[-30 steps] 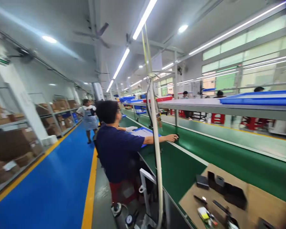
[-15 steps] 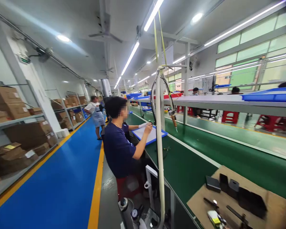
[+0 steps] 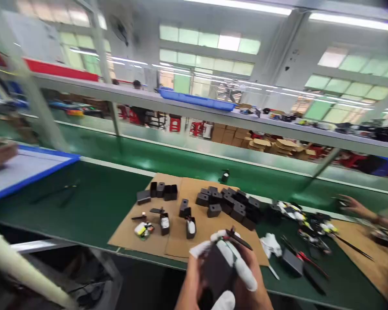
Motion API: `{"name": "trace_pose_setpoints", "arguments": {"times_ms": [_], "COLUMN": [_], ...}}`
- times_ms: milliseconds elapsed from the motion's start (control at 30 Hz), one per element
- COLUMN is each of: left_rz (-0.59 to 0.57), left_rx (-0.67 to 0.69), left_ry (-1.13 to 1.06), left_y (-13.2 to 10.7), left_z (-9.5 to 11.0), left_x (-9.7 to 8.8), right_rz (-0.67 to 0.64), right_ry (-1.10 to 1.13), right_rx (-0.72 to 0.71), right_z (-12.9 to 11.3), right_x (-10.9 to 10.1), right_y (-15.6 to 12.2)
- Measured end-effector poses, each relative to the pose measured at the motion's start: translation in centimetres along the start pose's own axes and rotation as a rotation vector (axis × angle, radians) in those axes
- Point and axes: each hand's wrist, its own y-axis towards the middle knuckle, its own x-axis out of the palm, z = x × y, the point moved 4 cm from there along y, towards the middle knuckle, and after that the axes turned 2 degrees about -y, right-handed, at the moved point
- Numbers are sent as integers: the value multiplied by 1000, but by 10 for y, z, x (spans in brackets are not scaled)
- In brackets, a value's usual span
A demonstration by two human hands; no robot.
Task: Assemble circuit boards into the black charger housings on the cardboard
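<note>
My left hand (image 3: 194,271) and my right hand (image 3: 250,275), both with white finger covers, are closed around a black plastic box (image 3: 217,268) near the bottom middle. A dark flat strip (image 3: 239,239) with thin wire sticks out at the box's far end, by my fingertips. Part of the box is hidden by my fingers, and the picture is blurred. Just beyond my hands, on a cardboard sheet (image 3: 177,249), stand open black boxes with white contents, one of them a nearer box (image 3: 190,228).
Several black boxes (image 3: 214,210) cluster on the cardboard. To the right lie a white cloth (image 3: 270,245), red-handled pliers (image 3: 305,258) and loose wired parts (image 3: 291,211). Another person's hand (image 3: 354,206) is at far right. A blue-edged board (image 3: 29,172) and a pale post (image 3: 26,271) are left.
My view has swung right, from the aisle and the seated co-worker to the bench in front. My hands and the black box they hold have come into view.
</note>
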Motion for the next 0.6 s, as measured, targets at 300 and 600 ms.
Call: {"name": "trace_pose_setpoints", "arguments": {"times_ms": [300, 600], "left_rz": [-75, -106], "left_rx": [313, 234], "left_ry": [352, 377], "left_y": [-3, -20], "left_z": [19, 34], "left_x": [-20, -36], "right_rz": [-357, -427], "right_ry": [-314, -520], "right_rx": [-215, -392], "right_z": [-43, -43], "right_x": [10, 18], "right_y": [-5, -23]}}
